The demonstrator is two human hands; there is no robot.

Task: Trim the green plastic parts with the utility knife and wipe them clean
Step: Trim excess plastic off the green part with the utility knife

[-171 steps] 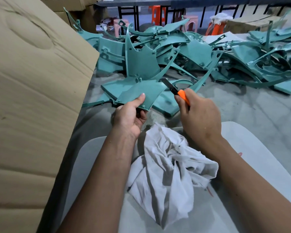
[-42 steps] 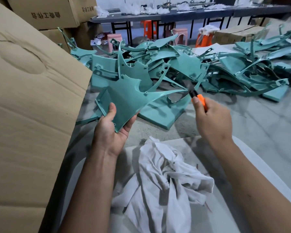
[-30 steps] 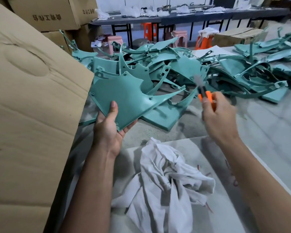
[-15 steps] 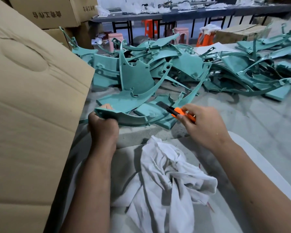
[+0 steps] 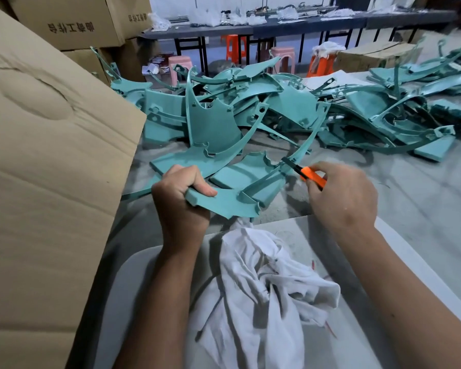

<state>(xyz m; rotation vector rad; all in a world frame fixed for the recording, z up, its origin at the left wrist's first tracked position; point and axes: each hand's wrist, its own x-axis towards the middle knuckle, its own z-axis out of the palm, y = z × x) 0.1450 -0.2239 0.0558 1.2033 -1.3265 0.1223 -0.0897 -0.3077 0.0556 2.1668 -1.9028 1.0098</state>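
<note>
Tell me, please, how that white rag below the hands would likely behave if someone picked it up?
The white rag lies crumpled in deep folds, so it is probably floppy and would hang and drape when lifted. Being thin cloth, it looks light and should not slide or roll. Its loose ends could drag behind rather than lift together.

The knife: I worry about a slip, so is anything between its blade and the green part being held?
Nothing visible: the knife in the right hand has its tip at the green part, gripped by the left hand.
</note>
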